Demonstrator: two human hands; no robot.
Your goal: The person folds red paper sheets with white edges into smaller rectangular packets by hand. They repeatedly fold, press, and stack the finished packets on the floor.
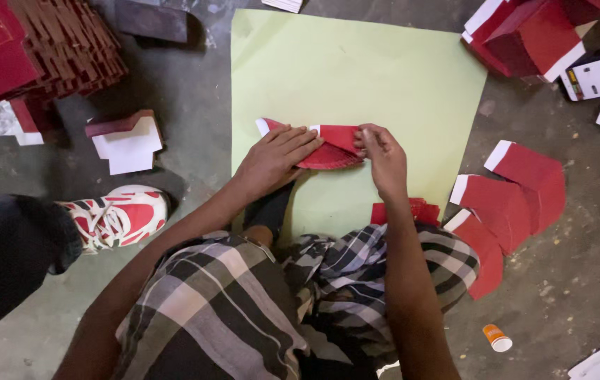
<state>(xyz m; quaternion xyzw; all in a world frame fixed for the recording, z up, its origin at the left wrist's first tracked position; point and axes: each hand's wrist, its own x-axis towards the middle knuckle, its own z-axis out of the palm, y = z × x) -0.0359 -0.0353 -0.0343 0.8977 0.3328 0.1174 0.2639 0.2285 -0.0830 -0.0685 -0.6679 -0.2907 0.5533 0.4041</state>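
- Checked cloth (244, 295): nearest the camera, draped over the person's lap at 6 o'clock in the view; both forearms extend over it toward the centre.
- Left hand (272, 158): fingers together and laid flat, pressing down on the left part of the red card piece (328, 148).
- Right hand (384, 158): fingertips pinching the right edge of the red card piece, at 3 o'clock of it.
- Red card piece: folded, with a white strip at its left tip; it lies near the centre of the view on the pale green sheet (384, 77), between the two hands.
- Pale green sheet: spread flat on the grey floor (194, 98), reaching from the lap up to 12 o'clock.
- Red card blanks (511, 204): several with white edges, loosely overlapped on the floor at 4 o'clock of the right hand.
- Folded red boxes (532, 35): piled at 1 o'clock.
- Stack of dark red pieces (68, 42): at 10 o'clock.
- White-and-red card piece (128, 144): on the floor at 9 o'clock of the left hand.
- Red-and-white shoe (117, 214): at 8 o'clock, belonging to another person's leg in dark cloth.
- Small orange-and-white container (497, 338): lying on the floor at 5 o'clock.
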